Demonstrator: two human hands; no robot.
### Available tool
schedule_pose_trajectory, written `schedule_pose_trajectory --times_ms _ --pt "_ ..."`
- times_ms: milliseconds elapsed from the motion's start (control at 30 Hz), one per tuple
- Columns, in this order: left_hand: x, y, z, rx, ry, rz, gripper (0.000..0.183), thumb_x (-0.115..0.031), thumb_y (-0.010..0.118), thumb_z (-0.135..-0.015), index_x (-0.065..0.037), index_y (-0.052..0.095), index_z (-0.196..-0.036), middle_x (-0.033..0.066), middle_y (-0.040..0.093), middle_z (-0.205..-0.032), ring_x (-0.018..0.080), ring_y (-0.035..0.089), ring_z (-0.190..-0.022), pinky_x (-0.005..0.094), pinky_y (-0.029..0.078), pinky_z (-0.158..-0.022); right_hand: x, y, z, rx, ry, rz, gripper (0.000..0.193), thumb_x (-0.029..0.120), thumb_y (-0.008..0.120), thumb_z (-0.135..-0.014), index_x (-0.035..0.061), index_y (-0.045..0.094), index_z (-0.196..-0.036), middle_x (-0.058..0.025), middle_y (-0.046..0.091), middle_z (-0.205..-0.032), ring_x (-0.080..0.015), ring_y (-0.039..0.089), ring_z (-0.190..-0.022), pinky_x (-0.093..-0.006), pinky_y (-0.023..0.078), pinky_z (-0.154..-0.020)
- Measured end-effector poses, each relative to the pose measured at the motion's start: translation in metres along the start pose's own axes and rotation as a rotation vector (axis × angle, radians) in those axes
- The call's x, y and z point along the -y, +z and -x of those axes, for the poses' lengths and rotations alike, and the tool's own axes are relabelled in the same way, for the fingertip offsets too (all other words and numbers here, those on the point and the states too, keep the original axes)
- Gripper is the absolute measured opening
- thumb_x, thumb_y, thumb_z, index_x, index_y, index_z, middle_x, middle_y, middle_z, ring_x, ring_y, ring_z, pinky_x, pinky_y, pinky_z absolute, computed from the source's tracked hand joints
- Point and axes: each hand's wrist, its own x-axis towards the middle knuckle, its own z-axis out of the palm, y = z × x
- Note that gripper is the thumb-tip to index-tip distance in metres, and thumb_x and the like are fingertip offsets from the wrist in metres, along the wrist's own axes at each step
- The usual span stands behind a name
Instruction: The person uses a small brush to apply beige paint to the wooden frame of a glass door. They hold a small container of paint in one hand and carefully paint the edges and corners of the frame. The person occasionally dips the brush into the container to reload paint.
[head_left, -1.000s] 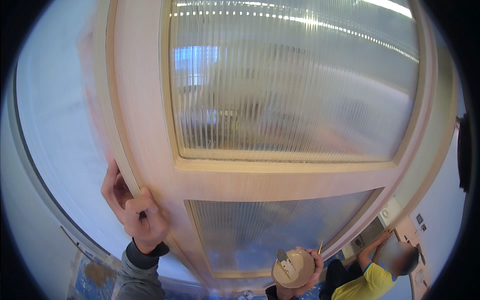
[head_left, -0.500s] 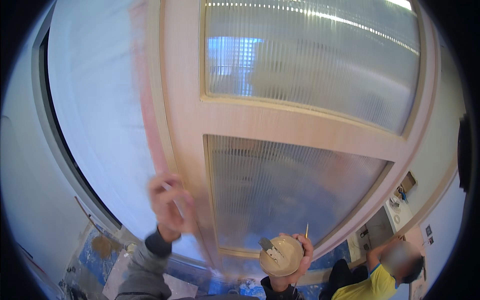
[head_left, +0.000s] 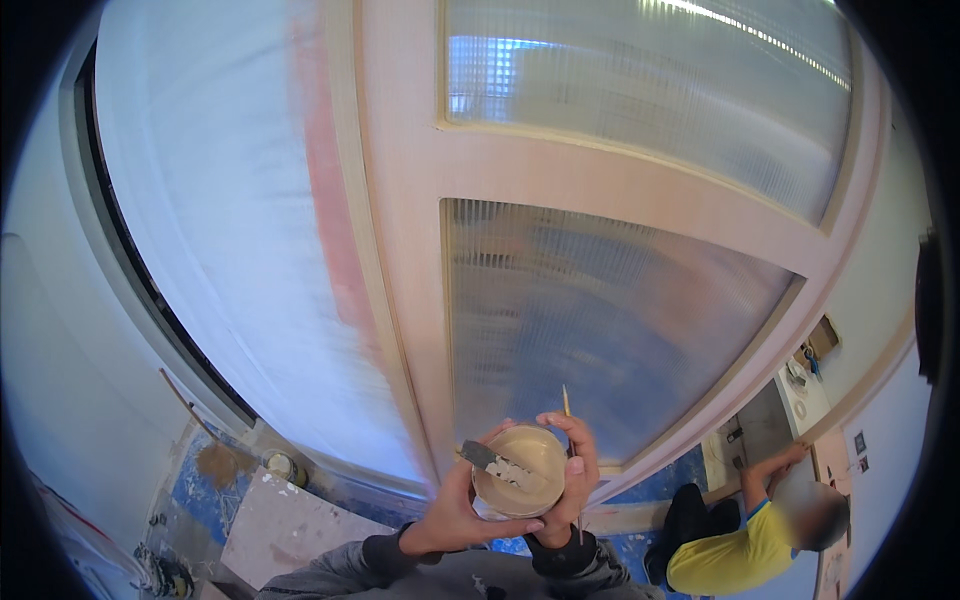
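A round, shallow bowl (head_left: 547, 468) coated inside with beige paste is held low in front of the door, between my two hands. My left hand (head_left: 448, 514) cups its left side and underside, fingers wrapped around it. My right hand (head_left: 577, 468) grips the right side, its thumb at the rim. Between the right fingers stands a slim stick with a pointed yellowish tip (head_left: 567, 400); whether it is a fine brush or a pencil I cannot tell. A putty knife (head_left: 480, 456) lies across the bowl, its dark end over the left rim and pale paste smeared along it.
Ahead stands a pale wooden door frame (head_left: 405, 180) with ribbed glass panes (head_left: 600, 320). Left of it is a white panel (head_left: 220, 200) with a pinkish edge. A person in a yellow shirt (head_left: 735, 555) crouches at lower right. A paint-spotted board (head_left: 290, 530) lies on the floor.
My left hand has come down from the door's left edge and now holds the bowl's left side. The bowl has shifted slightly left and up in view.
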Motion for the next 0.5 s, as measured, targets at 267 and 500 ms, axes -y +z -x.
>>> schedule_pose_trajectory --times_ms 267,500 --pt "0.011 -0.019 -0.017 -0.063 0.215 -0.196 0.111 -0.016 0.092 -0.069 0.006 0.023 -0.152 0.0192 0.040 -0.151 0.0254 0.041 -0.140 0.0399 0.035 -0.115 -0.016 0.010 -0.007 0.121 0.078 0.004 0.050 0.031 0.039 -0.103 -0.0097 0.056 -0.126 -0.0206 0.060 -0.118 -0.0277 0.061 -0.109 -0.0405 0.046 -0.098" --pt "-0.003 -0.076 -0.020 -0.198 0.562 -0.315 0.103 -0.019 0.091 -0.063 0.007 0.032 -0.144 0.0234 0.045 -0.144 0.0306 0.050 -0.131 0.0421 0.043 -0.108 -0.008 0.020 -0.071 -0.082 -0.539 0.077 0.048 0.024 0.037 -0.104 -0.0101 0.054 -0.134 -0.0278 0.068 -0.110 -0.0318 0.069 -0.102 -0.0422 0.050 -0.095"
